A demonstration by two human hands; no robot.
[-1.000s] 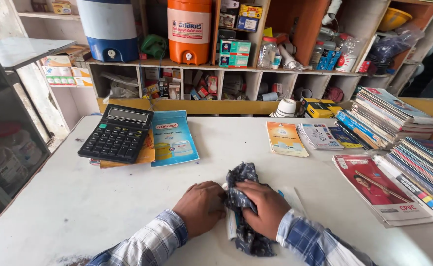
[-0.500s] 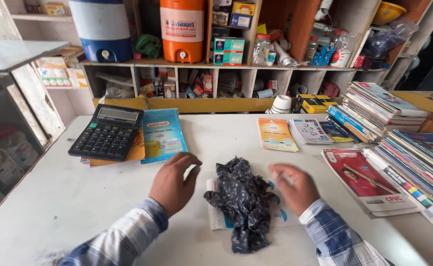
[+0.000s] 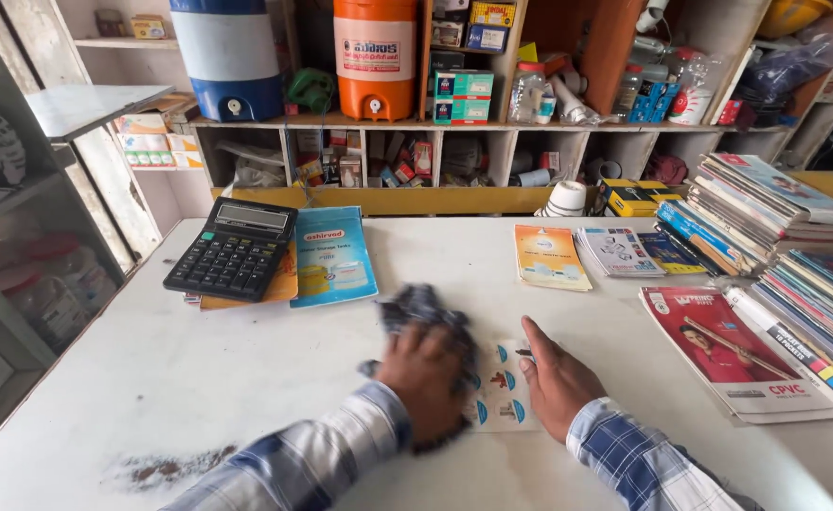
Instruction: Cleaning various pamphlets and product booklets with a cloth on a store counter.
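Observation:
My left hand grips a dark crumpled cloth and presses it onto the white counter; the cloth is motion-blurred. Under and beside it lies a white sheet with round blue stickers. My right hand lies flat, fingers together, on the right edge of that sheet, holding nothing. Both sleeves are blue and white plaid.
A black calculator sits on a blue booklet at the back left. Booklets and stacked magazines crowd the right side. A reddish-brown dust smear marks the counter's near left. Shelves with two coolers stand behind.
The cloth lay loose between my open hands half a second ago. Now my left hand has grabbed it and pushes it leftward and away, uncovering the sticker sheet; my right hand rests on that sheet.

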